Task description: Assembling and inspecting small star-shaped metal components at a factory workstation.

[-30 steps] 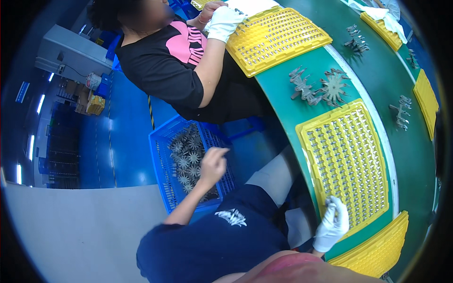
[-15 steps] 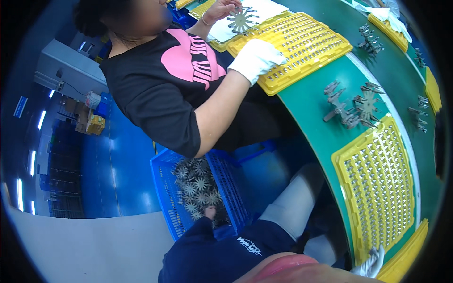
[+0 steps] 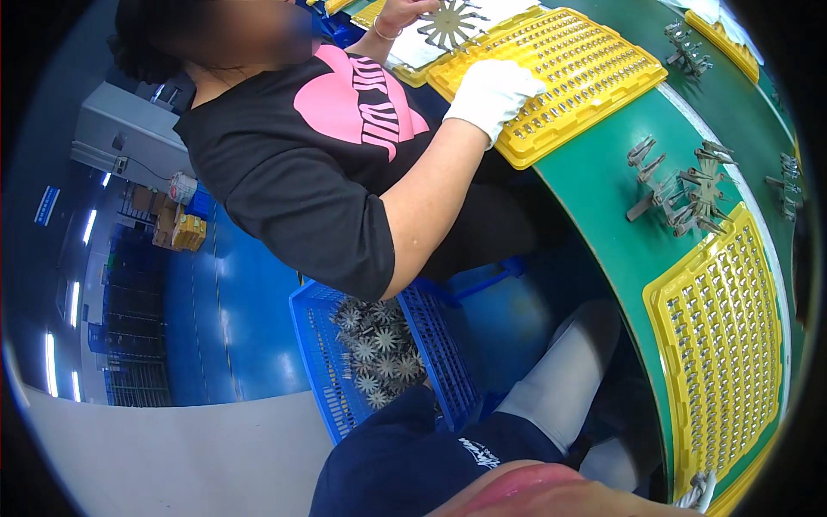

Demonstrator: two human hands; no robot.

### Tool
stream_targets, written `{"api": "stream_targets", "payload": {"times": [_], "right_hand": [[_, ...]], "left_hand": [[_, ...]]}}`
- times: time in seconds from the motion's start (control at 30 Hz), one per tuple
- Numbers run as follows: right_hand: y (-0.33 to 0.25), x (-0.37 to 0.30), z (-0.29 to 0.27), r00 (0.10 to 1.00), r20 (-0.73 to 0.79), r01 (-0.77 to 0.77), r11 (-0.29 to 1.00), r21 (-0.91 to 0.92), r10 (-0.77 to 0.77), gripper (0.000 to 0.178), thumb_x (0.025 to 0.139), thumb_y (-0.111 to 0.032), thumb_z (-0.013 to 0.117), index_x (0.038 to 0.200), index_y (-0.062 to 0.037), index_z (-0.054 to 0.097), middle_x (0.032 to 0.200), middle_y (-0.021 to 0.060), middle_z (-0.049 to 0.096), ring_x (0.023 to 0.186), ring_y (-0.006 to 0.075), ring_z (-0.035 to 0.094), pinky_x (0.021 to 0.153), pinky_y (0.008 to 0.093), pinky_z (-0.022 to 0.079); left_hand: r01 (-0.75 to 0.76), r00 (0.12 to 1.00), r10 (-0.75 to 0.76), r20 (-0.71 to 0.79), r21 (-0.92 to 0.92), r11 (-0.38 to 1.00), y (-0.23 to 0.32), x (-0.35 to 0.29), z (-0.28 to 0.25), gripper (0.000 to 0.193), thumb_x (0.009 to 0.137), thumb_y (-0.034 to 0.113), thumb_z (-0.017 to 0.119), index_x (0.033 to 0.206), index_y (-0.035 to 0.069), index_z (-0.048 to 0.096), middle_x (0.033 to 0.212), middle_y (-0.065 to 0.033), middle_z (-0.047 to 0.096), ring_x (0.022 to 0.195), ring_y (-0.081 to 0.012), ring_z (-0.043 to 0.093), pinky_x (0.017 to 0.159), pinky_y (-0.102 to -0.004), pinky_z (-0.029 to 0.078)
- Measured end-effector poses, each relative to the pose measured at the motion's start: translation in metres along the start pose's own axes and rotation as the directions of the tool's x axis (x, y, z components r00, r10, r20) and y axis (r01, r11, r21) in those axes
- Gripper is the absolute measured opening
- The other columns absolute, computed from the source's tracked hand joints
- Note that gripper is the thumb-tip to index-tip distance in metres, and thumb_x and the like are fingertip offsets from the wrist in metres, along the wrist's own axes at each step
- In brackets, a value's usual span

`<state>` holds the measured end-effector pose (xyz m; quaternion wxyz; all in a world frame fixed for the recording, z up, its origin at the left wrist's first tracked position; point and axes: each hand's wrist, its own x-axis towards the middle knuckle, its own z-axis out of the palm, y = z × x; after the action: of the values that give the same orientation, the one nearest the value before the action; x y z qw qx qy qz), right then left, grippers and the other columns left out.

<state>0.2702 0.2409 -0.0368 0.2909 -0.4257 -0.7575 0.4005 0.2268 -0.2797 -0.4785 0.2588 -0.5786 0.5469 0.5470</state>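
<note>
My left arm in a dark sleeve point(image 3: 392, 426) reaches down to a blue plastic crate point(image 3: 312, 345). The left hand is almost wholly hidden behind the sleeve and the crate's wall, so its fingers do not show. Inside the crate lie many grey star-shaped metal fixtures point(image 3: 383, 340) with clips on their arms. At the lower right, my gloved right hand point(image 3: 705, 493) is at the near end of a yellow tray point(image 3: 659, 302) holding rows of small shiny metal parts. Only a small part of that hand shows, and its grip is unclear.
On the green table point(image 3: 594, 189) stand clip fixtures point(image 3: 689, 189) beyond my tray. A co-worker at the left has a gloved hand point(image 3: 495, 95) over another yellow tray point(image 3: 594, 86) and a star fixture point(image 3: 450, 24) in the other hand. The curved table edge runs beside my legs.
My view has shifted, so the scene sits further right. My left hand, bare in the crate before, is now mostly hidden. My right hand stays at the tray's near end.
</note>
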Motion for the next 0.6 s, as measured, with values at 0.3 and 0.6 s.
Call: {"api": "stream_targets", "payload": {"times": [0.3, 0.6], "right_hand": [[0.094, 0.022, -0.037, 0.932, 0.109, 0.356, 0.929, -0.101, -0.346, 0.032, 0.095, -0.006, 0.058, 0.127, -0.0028, 0.059, 0.111, 0.0123, 0.061, 0.105, 0.0197, 0.058, 0.099, 0.0355, 0.047], [0.049, 0.002, -0.027, 0.86, 0.196, 0.508, 0.822, -0.256, -0.47, 0.041, 0.093, 0.012, 0.053, 0.131, -0.0026, 0.057, 0.105, 0.0083, 0.059, 0.099, 0.0163, 0.057, 0.095, 0.0287, 0.047]], "left_hand": [[0.04, 0.993, -0.028, -0.112, 0.106, 0.994, 0.008, -0.022, 0.01, 0.046, 0.092, 0.007, 0.06, 0.136, -0.002, 0.052, 0.119, -0.0195, 0.064, 0.103, -0.0344, 0.064, 0.089, -0.0443, 0.052], [0.049, 0.997, -0.035, -0.062, 0.238, 0.97, 0.013, 0.009, 0.084, 0.046, 0.092, 0.007, 0.06, 0.136, -0.002, 0.052, 0.119, -0.0201, 0.064, 0.103, -0.0356, 0.064, 0.09, -0.0449, 0.052]]}}
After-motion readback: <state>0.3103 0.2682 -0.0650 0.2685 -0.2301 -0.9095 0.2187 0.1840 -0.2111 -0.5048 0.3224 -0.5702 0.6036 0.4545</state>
